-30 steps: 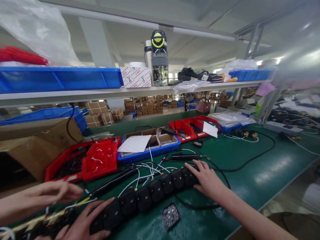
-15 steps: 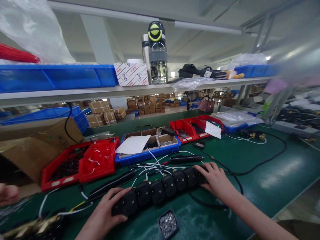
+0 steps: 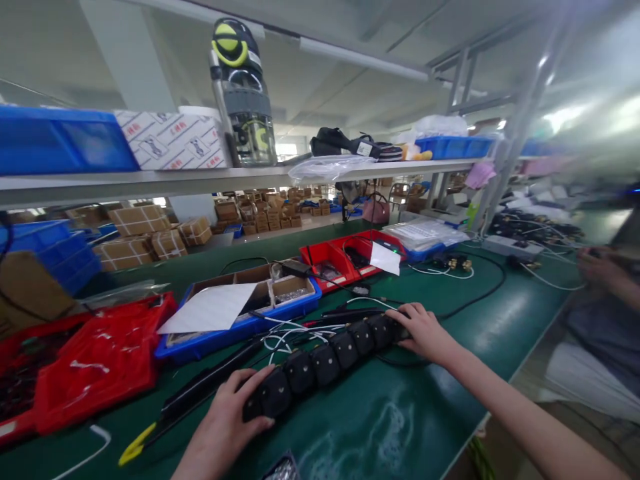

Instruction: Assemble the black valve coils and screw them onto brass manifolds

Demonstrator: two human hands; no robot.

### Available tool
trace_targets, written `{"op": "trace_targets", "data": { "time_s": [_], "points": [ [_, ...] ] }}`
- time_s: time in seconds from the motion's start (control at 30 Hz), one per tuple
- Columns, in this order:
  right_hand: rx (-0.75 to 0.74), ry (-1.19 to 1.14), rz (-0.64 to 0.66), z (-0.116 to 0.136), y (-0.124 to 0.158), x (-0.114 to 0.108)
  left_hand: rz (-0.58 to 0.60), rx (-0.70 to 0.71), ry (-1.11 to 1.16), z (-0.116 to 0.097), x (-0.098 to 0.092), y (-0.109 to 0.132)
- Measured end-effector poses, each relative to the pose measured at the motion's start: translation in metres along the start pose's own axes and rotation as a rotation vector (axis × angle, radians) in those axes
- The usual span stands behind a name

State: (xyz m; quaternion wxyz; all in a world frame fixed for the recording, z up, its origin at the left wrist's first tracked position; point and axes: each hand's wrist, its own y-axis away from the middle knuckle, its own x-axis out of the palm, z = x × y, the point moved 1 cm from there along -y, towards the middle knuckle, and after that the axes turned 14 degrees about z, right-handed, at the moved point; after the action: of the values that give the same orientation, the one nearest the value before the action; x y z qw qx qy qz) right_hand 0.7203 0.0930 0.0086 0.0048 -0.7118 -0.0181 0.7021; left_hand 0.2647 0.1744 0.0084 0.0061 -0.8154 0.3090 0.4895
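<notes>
A row of black block-shaped pieces point(image 3: 325, 363) lies slantwise over the green table. Around its near left end my left hand point(image 3: 233, 417) is closed, thumb in front and fingers behind. My right hand point(image 3: 423, 333) grips the far right end, its fingers over the last block. White wires point(image 3: 285, 333) run behind the row, beside black electric screwdriver-like tools point(image 3: 215, 377). At the bottom edge, a small tray of metal bits point(image 3: 283, 468) is partly cut off.
Red bins point(image 3: 105, 367) stand at left, a blue tray with paper point(image 3: 240, 340) behind the row, more red bins point(image 3: 327, 263) further back. A shelf point(image 3: 300, 172) holds a bottle point(image 3: 247, 113). At right, another person's hands point(image 3: 600, 263) hold something dark.
The view has swung to the right, bringing another person into sight at the right and cutting off things at the left. Both my hands still hold the black row.
</notes>
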Motion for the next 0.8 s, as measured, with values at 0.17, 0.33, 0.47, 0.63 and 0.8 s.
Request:
{"op": "trace_targets", "data": {
  "time_s": [0.17, 0.33, 0.47, 0.63, 0.8],
  "points": [
    [0.041, 0.014, 0.036, -0.044, 0.003, -0.008, 0.003, 0.076, -0.030, -0.029, 0.019, -0.037],
    [0.051, 0.013, 0.073, -0.087, 0.007, -0.013, -0.050, 0.134, -0.052, -0.062, 0.041, -0.062],
    [0.042, 0.007, 0.092, -0.121, 0.007, -0.014, -0.060, 0.136, -0.057, -0.097, 0.053, -0.073],
    [0.043, -0.007, 0.103, -0.164, 0.004, -0.010, -0.033, 0.090, -0.079, -0.143, 0.061, -0.083],
    [0.043, -0.021, 0.098, -0.200, -0.003, -0.002, -0.034, 0.086, -0.046, -0.174, 0.066, -0.089]
  ]
}}
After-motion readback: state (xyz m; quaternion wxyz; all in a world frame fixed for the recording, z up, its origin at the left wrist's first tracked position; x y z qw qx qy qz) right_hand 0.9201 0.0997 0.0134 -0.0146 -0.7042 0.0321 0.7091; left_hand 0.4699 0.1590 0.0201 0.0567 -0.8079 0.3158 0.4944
